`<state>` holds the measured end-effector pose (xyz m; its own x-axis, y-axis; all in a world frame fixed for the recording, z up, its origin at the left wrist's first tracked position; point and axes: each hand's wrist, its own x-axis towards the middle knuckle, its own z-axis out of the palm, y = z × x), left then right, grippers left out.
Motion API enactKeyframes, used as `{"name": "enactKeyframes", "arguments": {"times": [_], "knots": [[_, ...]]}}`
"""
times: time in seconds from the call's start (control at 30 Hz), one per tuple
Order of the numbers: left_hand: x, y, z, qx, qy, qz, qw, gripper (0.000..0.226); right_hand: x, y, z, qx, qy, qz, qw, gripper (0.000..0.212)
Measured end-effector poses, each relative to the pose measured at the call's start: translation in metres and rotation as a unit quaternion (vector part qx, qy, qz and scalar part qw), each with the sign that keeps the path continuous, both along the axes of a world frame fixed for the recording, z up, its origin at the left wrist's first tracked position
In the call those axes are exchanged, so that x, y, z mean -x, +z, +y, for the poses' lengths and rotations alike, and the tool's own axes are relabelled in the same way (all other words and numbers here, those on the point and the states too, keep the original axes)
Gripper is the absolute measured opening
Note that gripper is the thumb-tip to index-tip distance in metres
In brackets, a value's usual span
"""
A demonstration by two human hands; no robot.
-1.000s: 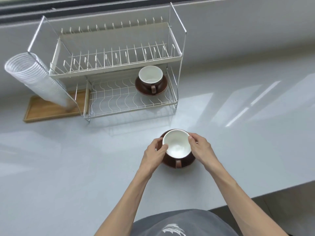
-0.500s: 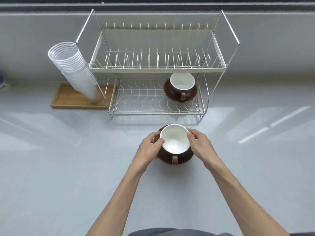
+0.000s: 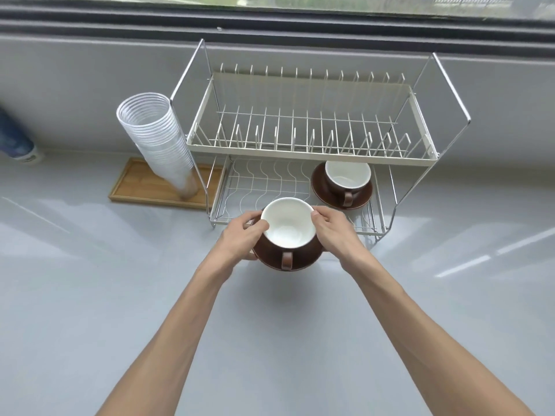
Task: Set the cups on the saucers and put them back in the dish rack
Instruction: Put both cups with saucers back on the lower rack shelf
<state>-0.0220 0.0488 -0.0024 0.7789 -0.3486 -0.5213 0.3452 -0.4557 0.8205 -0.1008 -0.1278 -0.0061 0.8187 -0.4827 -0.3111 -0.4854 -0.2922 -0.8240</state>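
Two hands held one cup (image 3: pixel 287 223) and its saucer (image 3: pixel 286 259) together, just in front of the rack (image 3: pixel 312 151). The left hand (image 3: pixel 240 238) gripped the left side, thumb on the cup's rim and fingers curled under the saucer's edge. The right hand (image 3: pixel 333 232) gripped the right side the same way, thumb at the rim. The cup sat on the saucer, white inside and brown outside, its handle pointing back toward the person. The pair overlapped the front rail of the rack's lower shelf; whether it was touching the counter (image 3: pixel 120 295) I could not tell.

On the right side of the lower shelf stood a second cup (image 3: pixel 347 175) on a second saucer (image 3: pixel 342 193), upright, handle toward the front. The left part of that shelf was bare wire. The upper shelf held only its row of plate dividers.

Left of the rack, a leaning stack of clear cups (image 3: pixel 156 139) stood on a wooden tray (image 3: pixel 141 184), its top touching the rack's side frame. At the far left edge lay a blurred blue object (image 3: pixel 15 139). A window (image 3: pixel 300 4) ran along the wall behind.
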Motion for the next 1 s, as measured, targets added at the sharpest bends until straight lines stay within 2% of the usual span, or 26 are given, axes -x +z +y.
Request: {"name": "enactKeyframes", "arguments": {"times": [0.43,0.53,0.67,0.8,0.93,1.0], "knots": [[-0.078,0.003,-0.025,-0.012,0.029,-0.002,1.0,0.034,-0.078,0.0,-0.007,0.011,-0.012,0.0,1.0,0.039],[-0.091,0.002,-0.03,-0.012,0.031,-0.01,0.999,0.031,-0.093,-0.005,-0.012,0.021,-0.014,-0.001,1.0,0.031],[-0.11,-0.004,-0.038,-0.013,0.045,-0.016,0.999,0.026,-0.112,-0.009,-0.014,0.015,-0.044,0.023,0.999,0.038],[-0.125,-0.01,-0.044,-0.023,0.061,-0.017,0.998,0.014,-0.126,-0.01,-0.015,-0.012,-0.038,0.021,0.999,0.032],[-0.134,-0.016,-0.047,-0.03,0.067,-0.016,0.997,0.036,-0.138,-0.016,-0.019,-0.019,-0.037,0.004,0.999,0.024],[-0.137,-0.018,-0.048,-0.029,0.059,-0.021,0.998,0.042,-0.142,-0.018,-0.021,-0.014,-0.042,0.002,0.999,0.03]]}}
